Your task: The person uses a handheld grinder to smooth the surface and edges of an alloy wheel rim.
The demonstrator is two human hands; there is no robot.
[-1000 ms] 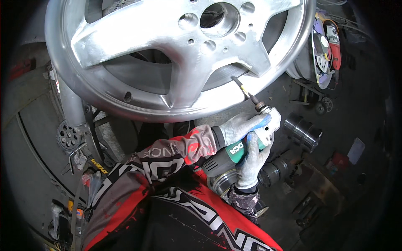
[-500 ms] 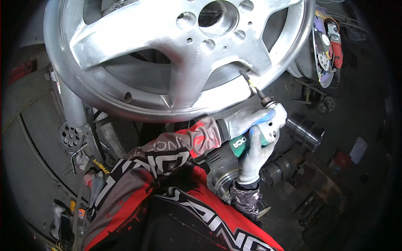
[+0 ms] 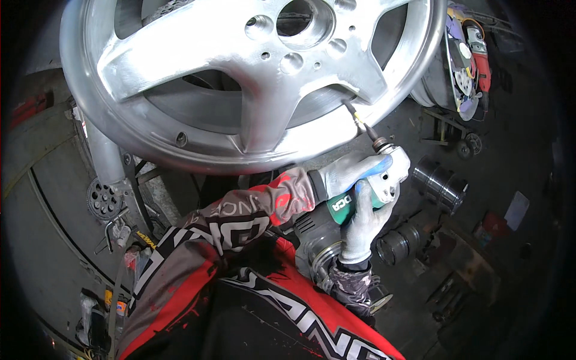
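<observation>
I see one green-and-white handheld die grinder (image 3: 366,183), long axis running lower left to upper right, its thin bit (image 3: 359,120) pointing up-left into the wheel. Bit tip sits at the inner edge of a spoke opening on the single bare silver alloy wheel (image 3: 240,78), right side of the rim; looks like contact, can't confirm. Grinder sits just below the wheel's lower right rim.

Both hands gloved in white knit, two gloves total. Left hand (image 3: 351,174) clenched around the grinder's front body from above. Right hand (image 3: 360,225) wraps the rear of the body from below, fingers closed on it. Red, grey and black printed sleeves (image 3: 240,222) on both arms.

Wheel: five spokes, one centre bore, several lug holes around it. One red angle grinder (image 3: 479,54) lies well apart, upper right. Two metal cylinders (image 3: 441,183) on the floor right of the hands.
</observation>
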